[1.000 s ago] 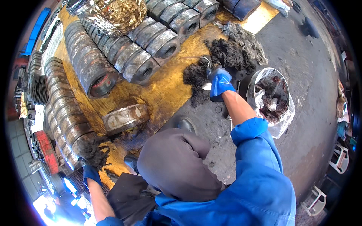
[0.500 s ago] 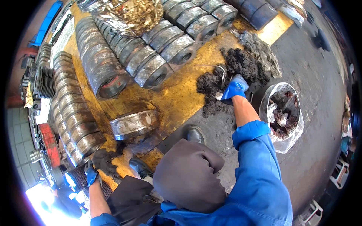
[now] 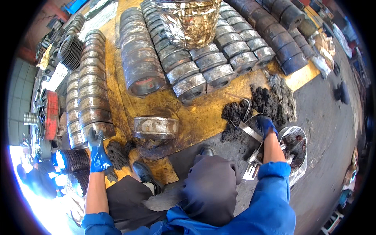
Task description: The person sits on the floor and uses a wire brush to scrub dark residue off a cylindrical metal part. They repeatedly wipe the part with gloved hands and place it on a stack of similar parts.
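My left hand [image 3: 97,152], in a blue glove with dark fingertips, reaches to the near end of a row of metal rings [image 3: 94,113]. Its fingers look apart, and I see nothing in them; whether they touch the end ring is unclear. My right hand [image 3: 268,126], gloved too, is closed on a metal tool with a flat bar [image 3: 250,131]. The tool's lower part [image 3: 252,166] hangs beside my wrist; its exact kind is unclear. Dark fibrous waste [image 3: 235,113] lies just left of that hand, with a curved metal rod [image 3: 247,109] on it. A single ring [image 3: 156,127] stands between my hands.
More rows of rings [image 3: 143,58] cover the yellow board [image 3: 188,105]. A stained bucket [image 3: 190,23] stands among them at the back. Right of my right hand is a plastic-lined bucket [image 3: 293,147] with dark red contents. A red wheel [image 3: 50,115] is far left.
The view has shifted. My left hand has moved up from the floor to the ring row's end. My right hand has drawn back toward me, lifting the metal tool from the waste.
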Action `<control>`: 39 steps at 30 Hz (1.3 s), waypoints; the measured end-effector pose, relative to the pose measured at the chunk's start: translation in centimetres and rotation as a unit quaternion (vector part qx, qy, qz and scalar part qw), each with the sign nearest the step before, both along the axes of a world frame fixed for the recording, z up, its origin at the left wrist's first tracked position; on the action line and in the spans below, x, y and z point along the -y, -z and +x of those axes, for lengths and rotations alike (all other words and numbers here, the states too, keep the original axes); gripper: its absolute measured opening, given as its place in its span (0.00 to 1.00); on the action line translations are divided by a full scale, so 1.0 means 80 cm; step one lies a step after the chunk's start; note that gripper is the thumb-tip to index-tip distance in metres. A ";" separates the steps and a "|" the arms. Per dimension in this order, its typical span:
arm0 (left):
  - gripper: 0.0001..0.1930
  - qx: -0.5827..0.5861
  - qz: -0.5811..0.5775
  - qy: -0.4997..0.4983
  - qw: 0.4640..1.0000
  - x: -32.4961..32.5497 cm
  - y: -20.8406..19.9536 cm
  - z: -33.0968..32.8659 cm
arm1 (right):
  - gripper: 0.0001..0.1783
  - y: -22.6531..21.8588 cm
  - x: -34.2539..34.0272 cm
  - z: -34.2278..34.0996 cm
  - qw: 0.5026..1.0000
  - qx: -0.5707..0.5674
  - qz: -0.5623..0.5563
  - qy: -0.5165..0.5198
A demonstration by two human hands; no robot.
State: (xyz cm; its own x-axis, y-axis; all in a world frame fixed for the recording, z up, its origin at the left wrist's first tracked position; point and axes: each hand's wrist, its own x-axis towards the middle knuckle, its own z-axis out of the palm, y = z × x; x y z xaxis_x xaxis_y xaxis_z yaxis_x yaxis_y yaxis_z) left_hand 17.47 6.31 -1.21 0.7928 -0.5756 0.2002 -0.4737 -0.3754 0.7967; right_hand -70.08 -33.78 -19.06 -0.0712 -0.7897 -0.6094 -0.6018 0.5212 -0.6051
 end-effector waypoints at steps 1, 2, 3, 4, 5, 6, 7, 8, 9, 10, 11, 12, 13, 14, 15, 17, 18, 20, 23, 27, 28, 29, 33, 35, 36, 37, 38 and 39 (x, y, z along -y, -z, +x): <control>0.32 0.011 0.035 -0.041 0.998 -0.033 -0.040 0.001 | 0.11 -0.010 -0.034 0.063 0.947 0.267 0.038 0.173; 0.31 0.021 -0.003 -0.033 0.999 -0.062 -0.072 0.017 | 0.12 -0.044 -0.040 0.115 0.948 0.270 0.053 0.161; 0.37 0.010 0.048 -0.043 0.998 -0.032 -0.068 -0.023 | 0.12 -0.076 -0.035 0.081 0.946 0.265 0.027 0.187; 0.37 0.010 0.052 -0.043 0.998 -0.010 -0.073 -0.043 | 0.12 -0.107 -0.025 0.060 0.939 0.276 0.004 0.204; 0.37 0.014 0.056 -0.044 0.997 0.010 -0.081 -0.059 | 0.12 -0.133 -0.017 0.044 0.931 0.290 -0.017 0.221; 0.37 0.059 0.063 -0.036 0.996 0.020 -0.100 -0.077 | 0.11 -0.162 -0.019 0.051 0.927 0.302 -0.049 0.219; 0.37 0.103 0.071 -0.030 0.992 0.031 -0.120 -0.098 | 0.11 -0.197 -0.018 0.057 0.921 0.314 -0.080 0.216; 0.36 0.064 0.060 -0.022 0.996 0.054 -0.137 -0.124 | 0.11 -0.233 -0.008 0.049 0.914 0.337 -0.098 0.202; 0.35 0.086 0.050 -0.005 0.995 0.063 -0.155 -0.140 | 0.08 -0.274 -0.005 0.083 0.891 0.369 -0.138 0.227; 0.35 0.102 0.035 0.015 0.994 0.076 -0.167 -0.159 | 0.07 -0.316 0.001 0.102 0.898 0.352 -0.173 0.198; 0.33 0.175 0.022 0.048 0.983 0.083 -0.179 -0.173 | 0.06 -0.358 0.004 0.126 0.903 0.338 -0.207 0.167; 0.34 0.229 0.011 0.076 0.970 0.090 -0.188 -0.192 | 0.04 -0.409 -0.010 0.168 0.904 0.325 -0.244 0.132; 0.35 0.277 -0.008 0.107 0.955 0.108 -0.195 -0.221 | 0.06 -0.443 -0.002 0.172 0.888 0.382 -0.251 0.048; 0.37 0.254 -0.006 0.141 0.957 0.116 -0.225 -0.259 | 0.06 -0.481 -0.015 0.200 0.885 0.360 -0.293 -0.026; 0.39 0.232 -0.002 0.175 0.957 0.118 -0.255 -0.294 | 0.07 -0.520 -0.042 0.242 0.876 0.338 -0.331 -0.099; 0.42 0.207 -0.062 0.214 0.953 0.116 -0.277 -0.317 | 0.04 -0.580 -0.099 0.336 0.852 0.405 -0.303 -0.137; 0.44 0.230 -0.094 0.226 0.942 0.113 -0.289 -0.326 | 0.04 -0.593 -0.125 0.375 0.847 0.406 -0.283 -0.193; 0.44 0.321 -0.135 0.220 0.912 0.105 -0.321 -0.343 | 0.05 -0.616 -0.188 0.437 0.836 0.425 -0.230 -0.261; 0.35 0.339 -0.088 0.205 0.914 0.097 -0.331 -0.345 | 0.08 -0.615 -0.252 0.494 0.792 0.452 -0.174 -0.371; 0.22 0.243 0.066 0.221 0.942 0.076 -0.303 -0.296 | 0.04 -0.584 -0.303 0.540 0.780 0.458 -0.148 -0.399; 0.21 0.192 0.124 0.229 0.946 0.074 -0.298 -0.285 | 0.04 -0.575 -0.309 0.544 0.783 0.487 -0.121 -0.367; 0.20 0.137 0.114 0.244 0.953 0.079 -0.296 -0.290 | 0.05 -0.567 -0.304 0.537 0.793 0.501 -0.103 -0.331; 0.21 0.053 -0.035 0.301 0.952 0.074 -0.315 -0.305 | 0.07 -0.540 -0.276 0.530 0.784 0.560 -0.089 -0.253; 0.24 0.030 -0.089 0.407 0.909 0.067 -0.325 -0.306 | 0.06 -0.540 -0.275 0.530 0.793 0.542 -0.116 -0.253; 0.28 0.054 -0.006 0.408 0.911 0.073 -0.310 -0.308 | 0.05 -0.535 -0.272 0.532 0.775 0.568 -0.106 -0.255; 0.32 0.085 0.075 0.412 0.904 0.080 -0.301 -0.309 | 0.05 -0.531 -0.270 0.533 0.757 0.594 -0.096 -0.256; 0.30 0.096 0.109 0.414 0.899 0.074 -0.308 -0.322 | 0.05 -0.527 -0.274 0.535 0.735 0.632 -0.079 -0.233; 0.28 0.108 0.139 0.417 0.892 0.069 -0.321 -0.332 | 0.05 -0.523 -0.271 0.533 0.731 0.638 -0.074 -0.233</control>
